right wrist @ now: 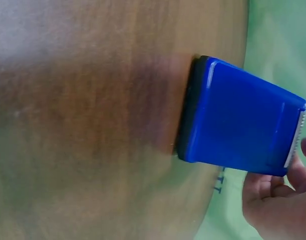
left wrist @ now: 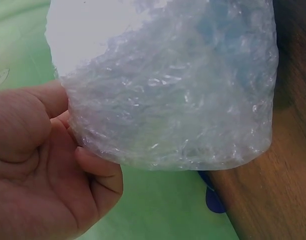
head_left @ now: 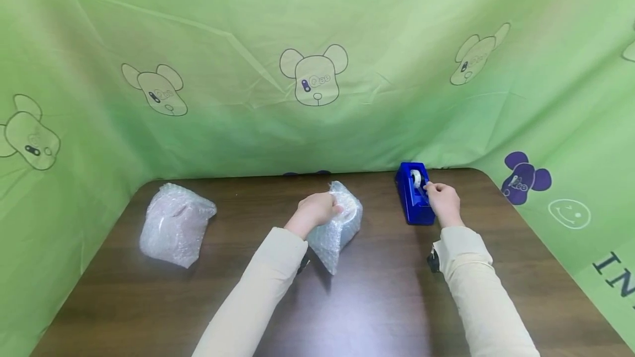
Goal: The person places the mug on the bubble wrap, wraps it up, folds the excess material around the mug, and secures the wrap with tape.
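Note:
A bubble-wrapped package (head_left: 349, 223) is near the middle of the wooden table, tilted, with a pointed flap of wrap at its front. My left hand (head_left: 317, 208) pinches the wrap at its upper edge; the left wrist view shows thumb and curled fingers at the side of the bubble wrap (left wrist: 177, 115). To the right stands a blue tape dispenser (head_left: 416, 208) with a roll of tape (head_left: 416, 179). My right hand (head_left: 444, 203) is at the dispenser, thumb and fingers pinching at the tape by the serrated cutter (right wrist: 295, 140). The tape between the fingertips is barely visible.
Another bubble-wrapped package (head_left: 176, 227) lies on the left side of the wooden table (head_left: 367, 313). A green printed cloth (head_left: 238, 32) hangs behind and at both sides, close to the table's edges.

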`<state>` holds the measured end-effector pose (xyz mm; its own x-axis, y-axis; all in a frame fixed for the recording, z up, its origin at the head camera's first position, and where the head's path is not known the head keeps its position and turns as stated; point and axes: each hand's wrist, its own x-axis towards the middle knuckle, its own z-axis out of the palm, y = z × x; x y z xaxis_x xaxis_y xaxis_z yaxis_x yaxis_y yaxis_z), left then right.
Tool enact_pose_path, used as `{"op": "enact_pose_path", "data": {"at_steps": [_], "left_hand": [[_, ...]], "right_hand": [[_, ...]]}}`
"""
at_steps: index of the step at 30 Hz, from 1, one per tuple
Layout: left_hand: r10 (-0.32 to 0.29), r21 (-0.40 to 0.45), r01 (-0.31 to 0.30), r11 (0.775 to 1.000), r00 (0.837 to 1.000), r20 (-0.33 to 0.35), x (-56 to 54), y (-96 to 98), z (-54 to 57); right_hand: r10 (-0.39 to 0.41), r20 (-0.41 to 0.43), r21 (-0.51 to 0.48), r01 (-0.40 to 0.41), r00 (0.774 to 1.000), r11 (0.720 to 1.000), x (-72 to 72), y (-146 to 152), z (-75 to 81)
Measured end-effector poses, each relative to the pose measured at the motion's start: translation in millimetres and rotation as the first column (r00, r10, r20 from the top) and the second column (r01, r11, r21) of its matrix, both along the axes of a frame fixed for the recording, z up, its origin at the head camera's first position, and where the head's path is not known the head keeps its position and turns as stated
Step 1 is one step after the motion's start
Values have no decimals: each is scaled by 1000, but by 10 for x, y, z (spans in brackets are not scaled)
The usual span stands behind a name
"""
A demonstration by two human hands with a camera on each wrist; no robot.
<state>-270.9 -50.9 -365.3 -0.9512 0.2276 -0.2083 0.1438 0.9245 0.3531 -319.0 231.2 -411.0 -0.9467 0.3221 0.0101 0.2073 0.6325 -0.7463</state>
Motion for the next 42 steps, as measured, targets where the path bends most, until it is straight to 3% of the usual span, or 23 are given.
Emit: {"op": "enact_pose_path", "data": {"at_steps": [8, 14, 22, 28, 31, 35, 37, 42], "left_hand": [[2, 2, -2, 1000, 1000, -1, 5, 1, 19], [4, -1, -4, 1000, 1000, 11, -7, 2, 19], [5, 12, -5, 1000, 1000, 15, -9, 9, -9], [8, 14, -9, 1000, 1000, 16, -2, 28, -30], [9, 9, -9, 1000, 1000, 11, 8, 30, -32], [13, 3, -13, 1000, 1000, 5, 15, 29, -29], [17, 2, -17, 1000, 1000, 6, 16, 31, -26], [26, -5, -26, 1000, 1000, 13, 17, 37, -11]], "right_hand": [[91, 109, 17, -94, 990, 995, -39, -23, 89], [119, 112, -136, -103, 987, 985, -50, -4, 93], [118, 146, -381, -54, 982, 923, -68, 16, 131], [42, 204, -405, 45, 978, 913, -98, 19, 141], [69, 232, -467, 49, 970, 883, -104, 44, 172], [124, 245, -595, 48, 961, 803, -98, 68, 227], [139, 259, -617, 53, 956, 785, -103, 83, 246], [181, 299, -616, 45, 937, 786, -120, 115, 285]]}}
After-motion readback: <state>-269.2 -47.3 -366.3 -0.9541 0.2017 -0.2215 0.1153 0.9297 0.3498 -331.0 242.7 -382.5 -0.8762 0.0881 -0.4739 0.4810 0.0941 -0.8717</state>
